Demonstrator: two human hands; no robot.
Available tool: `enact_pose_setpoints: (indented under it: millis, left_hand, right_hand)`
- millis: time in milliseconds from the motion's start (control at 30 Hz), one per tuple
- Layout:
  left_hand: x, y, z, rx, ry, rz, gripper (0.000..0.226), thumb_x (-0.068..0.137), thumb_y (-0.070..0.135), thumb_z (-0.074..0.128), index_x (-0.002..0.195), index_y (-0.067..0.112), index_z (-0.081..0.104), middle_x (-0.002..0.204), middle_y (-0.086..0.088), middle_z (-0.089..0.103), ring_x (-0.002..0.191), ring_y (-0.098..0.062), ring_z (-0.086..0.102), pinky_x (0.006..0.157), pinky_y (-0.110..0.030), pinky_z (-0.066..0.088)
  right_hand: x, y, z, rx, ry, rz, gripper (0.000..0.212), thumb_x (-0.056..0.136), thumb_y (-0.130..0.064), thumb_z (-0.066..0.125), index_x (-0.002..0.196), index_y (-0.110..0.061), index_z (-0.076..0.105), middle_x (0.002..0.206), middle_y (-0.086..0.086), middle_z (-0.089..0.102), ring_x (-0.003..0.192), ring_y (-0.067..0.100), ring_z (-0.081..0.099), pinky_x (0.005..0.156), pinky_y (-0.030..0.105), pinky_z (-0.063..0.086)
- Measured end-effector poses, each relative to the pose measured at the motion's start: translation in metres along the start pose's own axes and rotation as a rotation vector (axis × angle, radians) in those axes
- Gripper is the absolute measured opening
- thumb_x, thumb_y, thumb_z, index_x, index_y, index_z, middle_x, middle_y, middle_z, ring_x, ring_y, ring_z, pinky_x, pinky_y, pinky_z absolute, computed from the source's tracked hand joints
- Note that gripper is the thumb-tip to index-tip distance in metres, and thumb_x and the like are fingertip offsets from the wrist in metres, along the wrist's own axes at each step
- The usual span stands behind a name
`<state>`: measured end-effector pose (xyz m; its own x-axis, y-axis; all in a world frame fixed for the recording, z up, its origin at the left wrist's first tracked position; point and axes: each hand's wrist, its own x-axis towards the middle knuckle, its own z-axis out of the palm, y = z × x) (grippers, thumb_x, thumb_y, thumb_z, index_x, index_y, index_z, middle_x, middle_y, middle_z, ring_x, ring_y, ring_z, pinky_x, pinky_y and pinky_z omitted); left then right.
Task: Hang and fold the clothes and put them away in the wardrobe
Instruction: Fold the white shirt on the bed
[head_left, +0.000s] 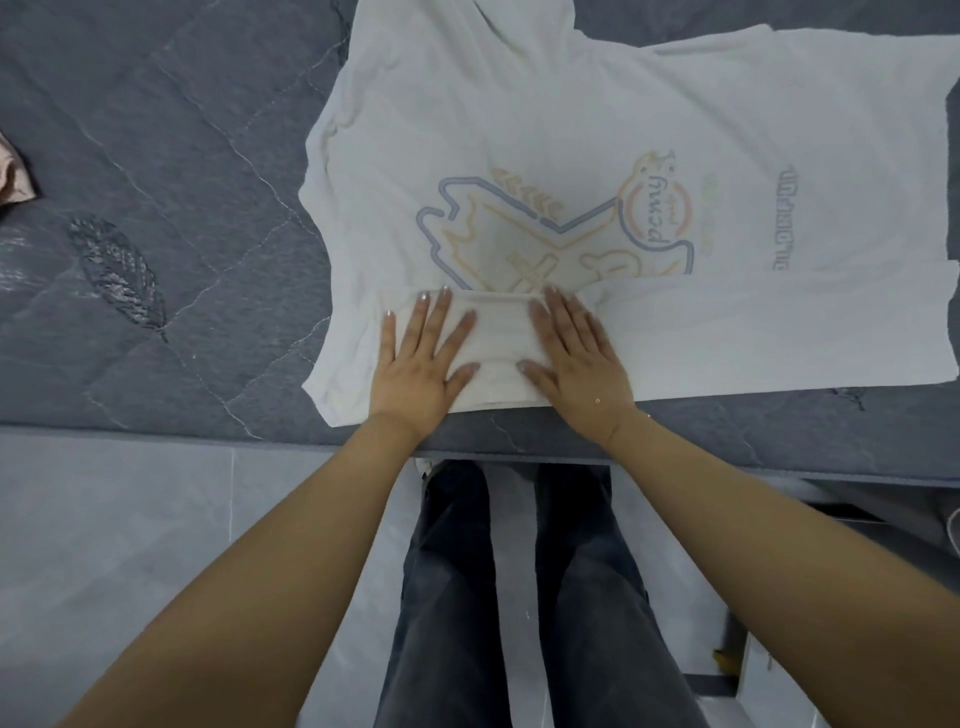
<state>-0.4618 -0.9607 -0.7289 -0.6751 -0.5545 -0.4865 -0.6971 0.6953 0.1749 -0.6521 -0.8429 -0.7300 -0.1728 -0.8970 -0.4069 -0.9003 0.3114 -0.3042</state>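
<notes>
A white T-shirt (545, 130) with a faint coloured print lies spread flat on the dark grey quilted bed (156, 156). Its near sleeve (498, 338) is folded in over the body, close to the bed's front edge. My left hand (421, 358) lies flat on the left part of that folded sleeve, fingers straight and spread. My right hand (571, 358) lies flat on its right part, fingers straight too. Both palms press the cloth down. The shirt's far edge runs out of the top of the view.
A pinkish garment (15, 176) pokes in at the bed's left edge. My legs in dark jeans (509, 597) stand on a grey tiled floor (130, 519) against the bed's front edge. A dark low object (852, 519) sits at the right by the bed.
</notes>
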Motion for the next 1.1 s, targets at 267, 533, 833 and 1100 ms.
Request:
enact_pose_setpoints:
  millis: [267, 533, 833, 1100]
  left_hand:
    - [0.007, 0.007, -0.015, 0.083, -0.083, -0.113, 0.073, 0.093, 0.069, 0.015, 0.152, 0.037, -0.012, 0.160, -0.002, -0.025, 0.146, -0.034, -0.024, 0.105, -0.066, -0.021]
    - [0.080, 0.066, -0.111, -0.008, 0.037, -0.039, 0.056, 0.096, 0.027, 0.045, 0.151, 0.022, 0.032, 0.164, -0.009, 0.000, 0.150, -0.025, 0.000, 0.121, -0.049, 0.002]
    - [0.235, 0.158, -0.171, -0.038, 0.185, -0.014, 0.050, 0.096, 0.025, 0.048, 0.144, 0.014, 0.039, 0.154, -0.010, 0.032, 0.139, -0.028, 0.030, 0.110, -0.041, 0.024]
    - [0.308, 0.155, -0.165, 0.010, 0.240, -0.088, 0.039, 0.099, 0.035, 0.049, 0.127, 0.010, 0.053, 0.134, -0.014, 0.045, 0.122, -0.033, 0.040, 0.100, -0.044, 0.028]
  right_hand:
    - [-0.009, 0.016, -0.017, -0.016, -0.062, 0.079, 0.068, 0.103, -0.045, 0.029, 0.155, -0.014, -0.001, 0.162, -0.001, -0.009, 0.150, 0.013, -0.006, 0.122, 0.042, -0.002]
    - [0.006, 0.097, -0.108, 0.397, 0.190, 0.176, 0.048, 0.099, -0.010, 0.050, 0.146, -0.006, 0.039, 0.156, 0.013, 0.029, 0.143, 0.028, 0.027, 0.117, 0.037, 0.024]
    - [0.083, 0.272, -0.188, 0.201, 0.211, 0.228, 0.039, 0.098, -0.006, 0.049, 0.137, -0.004, 0.051, 0.153, 0.015, 0.035, 0.140, 0.033, 0.032, 0.115, 0.038, 0.024]
    - [0.145, 0.378, -0.223, -0.012, 0.112, 0.259, 0.055, 0.091, -0.025, 0.062, 0.140, -0.008, 0.045, 0.140, 0.018, 0.045, 0.127, 0.037, 0.041, 0.107, 0.044, 0.028]
